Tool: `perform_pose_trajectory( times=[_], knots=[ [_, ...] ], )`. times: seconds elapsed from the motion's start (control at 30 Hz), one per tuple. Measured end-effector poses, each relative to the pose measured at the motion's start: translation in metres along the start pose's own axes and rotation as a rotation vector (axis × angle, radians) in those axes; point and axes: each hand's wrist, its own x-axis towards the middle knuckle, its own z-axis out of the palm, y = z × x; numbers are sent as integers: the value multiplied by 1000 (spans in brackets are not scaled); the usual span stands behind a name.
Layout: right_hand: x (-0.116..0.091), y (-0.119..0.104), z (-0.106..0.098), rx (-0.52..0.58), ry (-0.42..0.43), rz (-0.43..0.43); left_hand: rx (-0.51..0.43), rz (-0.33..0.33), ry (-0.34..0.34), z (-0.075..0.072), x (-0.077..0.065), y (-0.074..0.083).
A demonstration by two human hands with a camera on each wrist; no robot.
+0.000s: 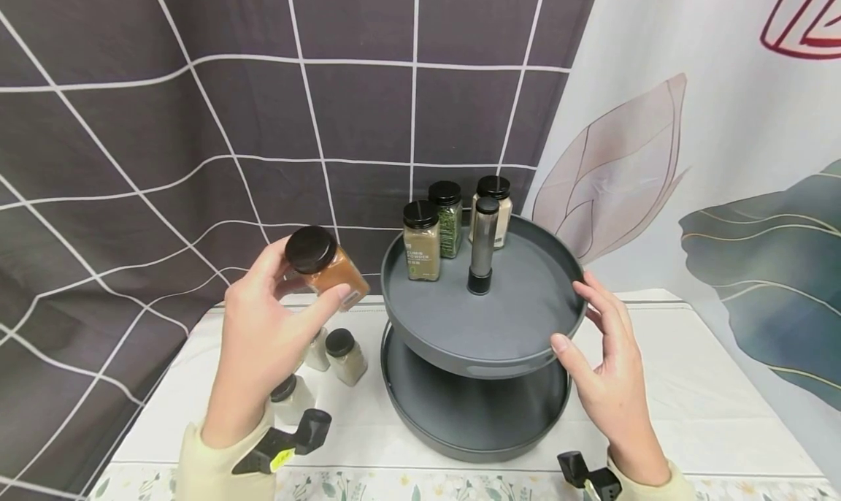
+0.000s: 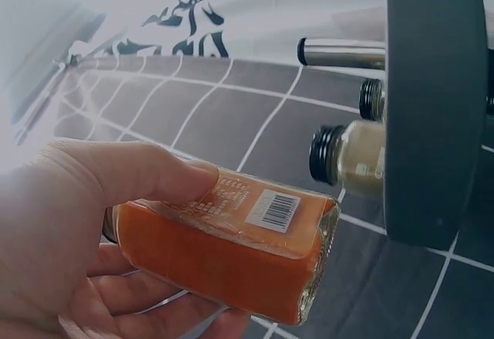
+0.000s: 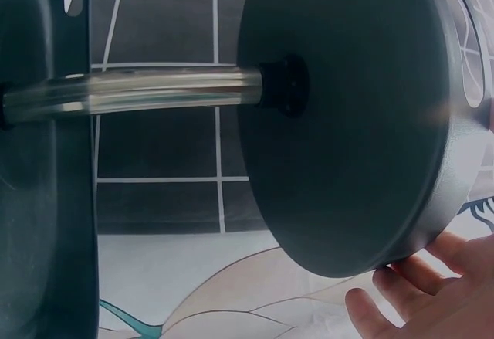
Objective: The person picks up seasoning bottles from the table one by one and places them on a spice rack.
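Observation:
My left hand [image 1: 263, 326] holds a spice jar [image 1: 342, 278] of orange powder with a black lid, tilted, left of the upper tier. A barcode label on this glass jar [image 2: 231, 254] shows in the left wrist view, under the thumb. My right hand [image 1: 607, 355] rests thumb and fingertips against the right rim of the upper tray [image 1: 512, 311] of a grey two-tier turntable. On that tray stand a cumin powder jar [image 1: 422, 242], a jar of green flakes [image 1: 449, 220] and a pale jar [image 1: 502, 212], behind and left of the central post [image 1: 482, 249].
Several lidded jars stand on the white table left of the turntable, among them a pale one [image 1: 346, 356] and another [image 1: 292, 397] close to my left wrist. The lower tray [image 1: 473, 421] lies beneath the upper. A grey gridded curtain [image 1: 355, 114] hangs behind.

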Motion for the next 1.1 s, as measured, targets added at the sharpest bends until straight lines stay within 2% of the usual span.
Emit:
perform_pose_trajectory(
  times=[0.23, 0.43, 0.6, 0.83, 1.1],
  knots=[
    [-1, 8, 0, 3, 15, -52, -31, -20, -54, 13, 13, 7],
    [-1, 6, 1, -4, 11, -50, -3, -19, -104, 27, 20, 10],
    [0, 6, 1, 1, 6, -51, 6, -25, -120, 37, 21, 12],
    [-1, 6, 0, -19, 3, -22, 74, -12, -142, 52, 19, 12],
    [0, 6, 1, 0, 19, -68, 94, -22, -183, 66, 17, 11]
  ],
)
